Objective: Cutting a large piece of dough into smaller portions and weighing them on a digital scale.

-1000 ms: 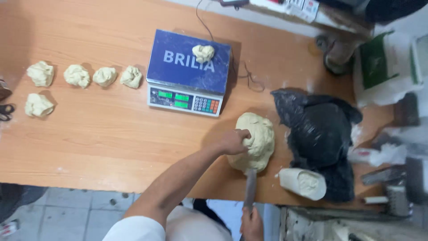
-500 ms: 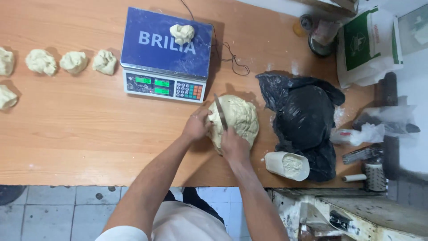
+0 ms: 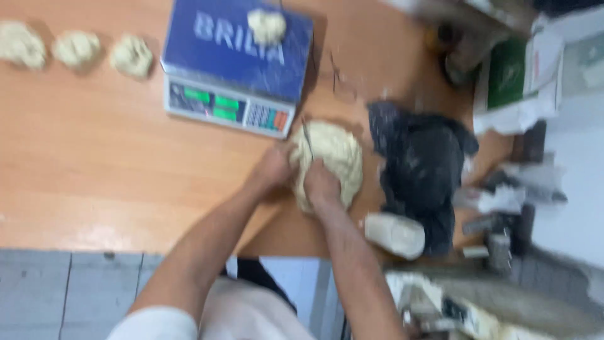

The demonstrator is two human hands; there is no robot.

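1. Head view, main item: large pale lump of raw dough [image 3: 336, 157], resting on the orange-brown wooden surface [image 3: 94, 170], just in front of the scale and just left of the black bag.
2. My left hand [image 3: 274, 169]: pressed against the left edge of the lump; the blur keeps me from telling whether its fingers are curled or flat.
3. My right hand [image 3: 321, 186]: on top of the lump's near side, fingers closed round the handle of a thin dark-bladed knife [image 3: 307, 140], whose blade stands into the dough.
4. Blue-topped electronic weighing scale [image 3: 236, 66] with green display: behind the lump, carrying one small pale dough piece [image 3: 267, 26].
5. Three small pale dough portions [image 3: 75, 49]: in a row at far left, well apart from my hands.
6. Crumpled black plastic bag [image 3: 418, 167]: right of the lump.
7. White floury oblong tub [image 3: 395, 235]: at the surface's near edge, beside the bag.
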